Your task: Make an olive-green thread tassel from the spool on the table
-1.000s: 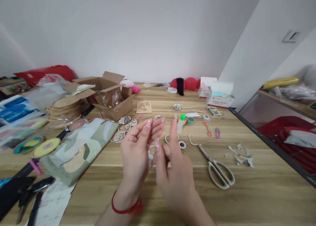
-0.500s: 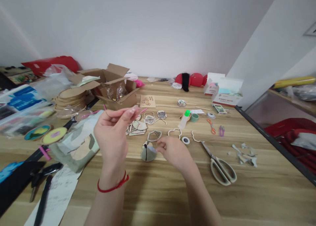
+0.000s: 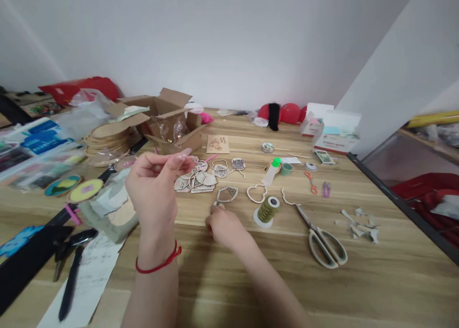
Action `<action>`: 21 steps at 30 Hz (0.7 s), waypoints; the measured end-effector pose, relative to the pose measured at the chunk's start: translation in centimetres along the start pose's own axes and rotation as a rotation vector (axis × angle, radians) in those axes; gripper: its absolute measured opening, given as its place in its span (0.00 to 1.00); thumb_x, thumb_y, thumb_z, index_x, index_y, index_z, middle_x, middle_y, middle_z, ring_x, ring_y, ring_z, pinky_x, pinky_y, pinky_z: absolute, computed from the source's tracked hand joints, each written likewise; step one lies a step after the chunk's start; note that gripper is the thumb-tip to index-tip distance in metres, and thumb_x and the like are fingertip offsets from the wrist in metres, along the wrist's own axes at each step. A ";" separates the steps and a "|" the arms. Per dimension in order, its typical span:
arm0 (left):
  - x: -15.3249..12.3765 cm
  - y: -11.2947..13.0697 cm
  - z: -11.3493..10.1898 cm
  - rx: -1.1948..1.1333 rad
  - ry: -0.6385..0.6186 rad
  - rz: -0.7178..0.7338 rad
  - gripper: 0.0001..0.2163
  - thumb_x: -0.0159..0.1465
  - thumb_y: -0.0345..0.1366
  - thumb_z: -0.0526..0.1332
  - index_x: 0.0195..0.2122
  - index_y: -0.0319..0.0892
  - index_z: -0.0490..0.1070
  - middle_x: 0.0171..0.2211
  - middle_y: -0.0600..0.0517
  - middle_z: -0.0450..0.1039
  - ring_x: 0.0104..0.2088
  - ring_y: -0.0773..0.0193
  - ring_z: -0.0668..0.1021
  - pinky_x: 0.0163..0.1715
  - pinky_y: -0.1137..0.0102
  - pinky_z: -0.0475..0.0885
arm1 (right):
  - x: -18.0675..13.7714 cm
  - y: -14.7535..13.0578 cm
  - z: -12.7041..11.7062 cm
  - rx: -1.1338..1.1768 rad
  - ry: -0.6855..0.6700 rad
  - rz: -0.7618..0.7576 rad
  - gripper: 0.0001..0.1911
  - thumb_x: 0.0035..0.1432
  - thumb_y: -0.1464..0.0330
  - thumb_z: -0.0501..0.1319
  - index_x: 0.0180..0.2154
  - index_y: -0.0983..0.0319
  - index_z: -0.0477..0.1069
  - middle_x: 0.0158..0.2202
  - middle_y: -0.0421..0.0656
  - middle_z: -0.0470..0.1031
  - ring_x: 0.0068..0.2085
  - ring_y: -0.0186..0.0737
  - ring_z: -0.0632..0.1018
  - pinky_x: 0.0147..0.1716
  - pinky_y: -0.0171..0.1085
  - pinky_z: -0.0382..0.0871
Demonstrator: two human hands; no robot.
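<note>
The left hand [image 3: 154, 187] is raised, thumb and fingertips pinched, while the right hand [image 3: 228, 226] curls low, a green spool [image 3: 267, 212] to its right; what either holds cannot be told.

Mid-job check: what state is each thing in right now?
Left hand: raised, thumb and fingers pinched.
Right hand: low at the table, grip hidden.
Green thread spool: upright, wound.
Large scissors: lying flat, blades closed.
Orange scissors: too small to tell.
Bottle: green cap on.
Cardboard box: flaps open.
Front sticky-note box: lid up.
Scraps: scattered loose.
</note>
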State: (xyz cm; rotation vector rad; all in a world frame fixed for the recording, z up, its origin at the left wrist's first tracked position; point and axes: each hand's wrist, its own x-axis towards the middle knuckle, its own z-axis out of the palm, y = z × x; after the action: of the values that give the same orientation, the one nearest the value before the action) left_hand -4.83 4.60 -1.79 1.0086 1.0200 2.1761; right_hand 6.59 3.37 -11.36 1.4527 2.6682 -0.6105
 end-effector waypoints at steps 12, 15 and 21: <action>0.4 0.2 -1.6 0.471 -0.507 -0.127 0.14 0.65 0.45 0.59 0.29 0.40 0.73 0.28 0.51 0.78 0.29 0.65 0.80 0.31 0.72 0.75 | -0.1 2.8 -1.3 0.080 0.004 -0.036 0.08 0.59 0.71 0.61 0.36 0.60 0.80 0.44 0.44 0.76 0.41 0.37 0.79 0.40 0.30 0.67; 0.8 -0.7 -2.4 0.825 -0.842 -0.180 0.12 0.64 0.45 0.58 0.38 0.44 0.76 0.35 0.51 0.80 0.34 0.61 0.80 0.35 0.70 0.73 | -0.7 3.7 -2.1 0.078 0.022 0.037 0.09 0.61 0.71 0.59 0.38 0.59 0.79 0.46 0.43 0.76 0.43 0.36 0.79 0.41 0.30 0.67; 1.1 -2.8 -3.4 1.304 -1.084 -0.226 0.17 0.61 0.44 0.59 0.48 0.43 0.75 0.39 0.46 0.80 0.41 0.52 0.79 0.38 0.66 0.70 | -1.3 4.9 -1.8 -0.011 -0.085 0.329 0.09 0.58 0.69 0.64 0.38 0.69 0.77 0.39 0.54 0.78 0.41 0.50 0.80 0.39 0.42 0.72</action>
State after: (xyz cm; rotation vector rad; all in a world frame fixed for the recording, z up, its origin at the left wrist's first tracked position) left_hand -7.81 5.57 -5.09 2.0595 1.7194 0.2934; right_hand 11.56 5.27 -10.99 1.7651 2.2923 -0.6107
